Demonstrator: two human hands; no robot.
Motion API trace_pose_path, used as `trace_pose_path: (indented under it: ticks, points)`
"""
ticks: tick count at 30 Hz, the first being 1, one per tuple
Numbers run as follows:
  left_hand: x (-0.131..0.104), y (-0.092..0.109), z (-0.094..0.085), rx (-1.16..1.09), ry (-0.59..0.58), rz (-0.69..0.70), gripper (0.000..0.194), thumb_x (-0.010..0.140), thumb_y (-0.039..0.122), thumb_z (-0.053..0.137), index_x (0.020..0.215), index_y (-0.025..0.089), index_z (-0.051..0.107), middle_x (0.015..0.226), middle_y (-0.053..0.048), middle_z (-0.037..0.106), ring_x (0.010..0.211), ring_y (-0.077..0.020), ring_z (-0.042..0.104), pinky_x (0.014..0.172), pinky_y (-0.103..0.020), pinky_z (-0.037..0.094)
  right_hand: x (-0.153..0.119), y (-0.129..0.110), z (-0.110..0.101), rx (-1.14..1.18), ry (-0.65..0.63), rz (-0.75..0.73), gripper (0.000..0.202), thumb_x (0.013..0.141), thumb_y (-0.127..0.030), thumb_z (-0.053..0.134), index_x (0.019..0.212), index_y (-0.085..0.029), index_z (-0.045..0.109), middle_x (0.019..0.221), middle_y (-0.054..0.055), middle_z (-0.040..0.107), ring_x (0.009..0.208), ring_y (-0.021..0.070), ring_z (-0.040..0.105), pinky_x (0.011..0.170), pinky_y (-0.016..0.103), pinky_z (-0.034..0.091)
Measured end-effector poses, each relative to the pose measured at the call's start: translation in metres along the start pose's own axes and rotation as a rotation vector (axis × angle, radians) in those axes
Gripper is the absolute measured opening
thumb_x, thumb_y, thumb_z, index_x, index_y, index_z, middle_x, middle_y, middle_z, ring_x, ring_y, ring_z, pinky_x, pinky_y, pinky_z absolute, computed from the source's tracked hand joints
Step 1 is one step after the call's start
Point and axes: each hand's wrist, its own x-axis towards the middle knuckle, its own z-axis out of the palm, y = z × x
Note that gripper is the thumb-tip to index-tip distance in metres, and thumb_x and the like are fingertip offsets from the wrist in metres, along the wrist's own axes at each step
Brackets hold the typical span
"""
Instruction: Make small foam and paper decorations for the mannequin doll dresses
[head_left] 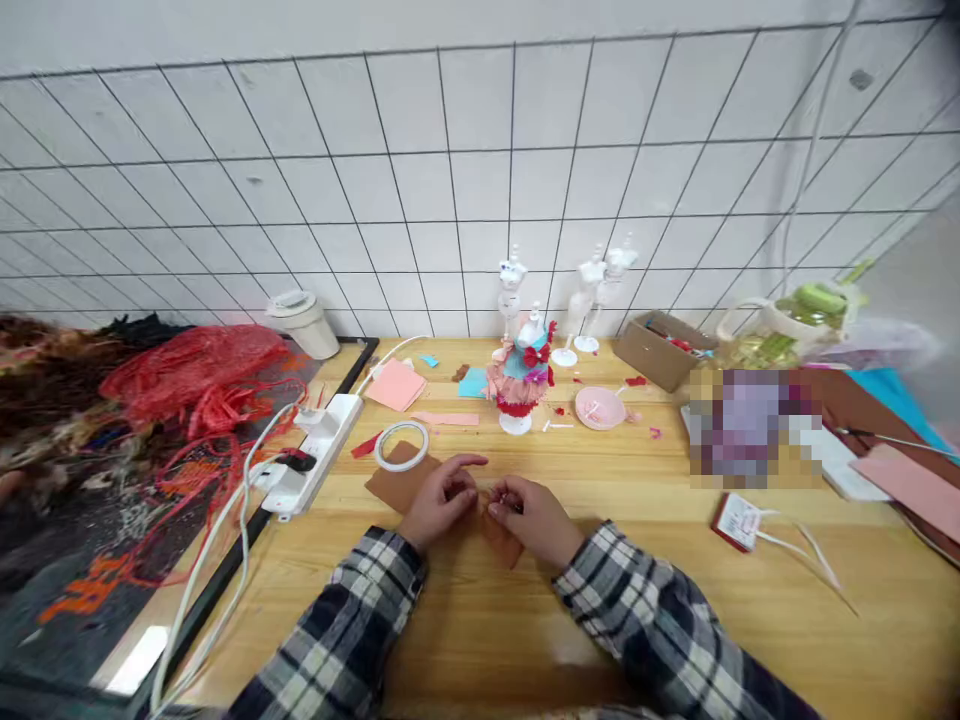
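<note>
Here, your right hand (536,520) pinches one brown piece (504,542), hanging between your hands; your left (444,498) curls nearby, its grip unclear. Beyond stand one dressed mannequin (525,372) and three bare mannequins (587,292).

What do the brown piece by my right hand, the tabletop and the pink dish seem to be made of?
Brown piece: matte, probably paper or thin fabric, judging by its thin look.
Tabletop: likely wood or wood-look board, lightly glossy, with streaky grain and soft reflections.
Pink dish: perhaps plastic, maybe ceramic; its smooth, even colour leaves that open.
</note>
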Motion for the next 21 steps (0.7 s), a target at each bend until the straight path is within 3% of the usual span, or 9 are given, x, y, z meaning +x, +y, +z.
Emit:
trace_pose_path:
  ticks: [3, 5, 8, 10, 12, 15, 18, 21]
  points:
    - [0.001, -0.005, 0.000, -0.028, -0.005, -0.040, 0.045, 0.081, 0.040, 0.063, 0.118, 0.016, 0.054, 0.058, 0.006, 0.046, 0.053, -0.0095, 0.045, 0.053, -0.021, 0.033, 0.000, -0.002, -0.009, 0.056, 0.023, 0.027, 0.016, 0.073, -0.031, 0.057, 0.081, -0.017, 0.057, 0.068, -0.001, 0.056, 0.064, 0.0141, 0.049, 0.061, 0.027, 0.037]
    - [0.002, -0.006, 0.000, -0.070, 0.021, -0.036, 0.048, 0.080, 0.040, 0.064, 0.121, 0.017, 0.052, 0.062, 0.004, 0.052, 0.056, -0.0105, 0.049, 0.054, -0.021, 0.035, 0.002, -0.002, -0.015, 0.139, -0.018, 0.042, 0.020, 0.072, -0.034, 0.059, 0.081, -0.017, 0.055, 0.068, -0.001, 0.056, 0.063, 0.0138, 0.049, 0.061, 0.026, 0.037]
    - [0.004, -0.004, 0.000, -0.140, 0.135, 0.001, 0.059, 0.080, 0.036, 0.064, 0.132, 0.021, 0.039, 0.088, -0.004, 0.064, 0.067, -0.0120, 0.055, 0.059, -0.022, 0.041, 0.003, -0.002, -0.020, 0.246, -0.135, 0.078, 0.023, 0.073, -0.037, 0.059, 0.083, -0.017, 0.054, 0.072, 0.000, 0.059, 0.065, 0.0137, 0.052, 0.062, 0.026, 0.039]
    - [0.006, -0.005, 0.000, -0.111, 0.256, 0.027, 0.064, 0.081, 0.033, 0.063, 0.137, 0.024, 0.032, 0.110, -0.009, 0.063, 0.068, -0.0107, 0.055, 0.059, -0.022, 0.042, 0.000, -0.003, -0.022, 0.116, -0.114, 0.108, 0.023, 0.076, -0.034, 0.058, 0.092, -0.017, 0.057, 0.076, 0.002, 0.062, 0.068, 0.0149, 0.056, 0.063, 0.026, 0.040]
    - [0.009, -0.007, 0.002, 0.031, 0.376, 0.066, 0.065, 0.081, 0.028, 0.061, 0.138, 0.025, 0.031, 0.125, -0.011, 0.056, 0.072, -0.0113, 0.056, 0.062, -0.024, 0.046, -0.006, -0.006, -0.023, -0.194, -0.003, 0.133, 0.028, 0.080, -0.033, 0.056, 0.105, -0.020, 0.058, 0.081, 0.003, 0.065, 0.073, 0.0176, 0.059, 0.066, 0.028, 0.040]
    - [0.013, -0.011, 0.004, 0.387, 0.469, 0.162, 0.061, 0.077, 0.020, 0.061, 0.134, 0.023, 0.039, 0.135, -0.011, 0.047, 0.104, -0.0216, 0.055, 0.086, -0.037, 0.048, -0.020, -0.009, -0.025, -0.607, 0.126, 0.135, 0.036, 0.081, -0.036, 0.059, 0.115, -0.025, 0.058, 0.093, 0.005, 0.068, 0.083, 0.0218, 0.062, 0.069, 0.030, 0.039]
    - [0.014, -0.010, 0.004, 0.686, 0.501, 0.254, 0.058, 0.076, 0.015, 0.059, 0.131, 0.020, 0.043, 0.138, -0.012, 0.042, 0.127, -0.0281, 0.040, 0.106, -0.048, 0.034, -0.033, -0.008, -0.026, -0.699, 0.174, 0.089, 0.040, 0.079, -0.031, 0.062, 0.118, -0.026, 0.056, 0.109, 0.005, 0.066, 0.091, 0.0214, 0.062, 0.069, 0.028, 0.039]
    - [0.011, -0.006, 0.001, 0.843, 0.576, 0.248, 0.052, 0.077, 0.015, 0.057, 0.127, 0.021, 0.048, 0.134, -0.012, 0.046, 0.124, -0.0295, 0.043, 0.104, -0.050, 0.033, -0.042, -0.003, -0.024, -0.670, 0.174, 0.124, 0.039, 0.080, -0.028, 0.059, 0.119, -0.028, 0.055, 0.090, 0.001, 0.069, 0.079, 0.0195, 0.064, 0.062, 0.027, 0.035]
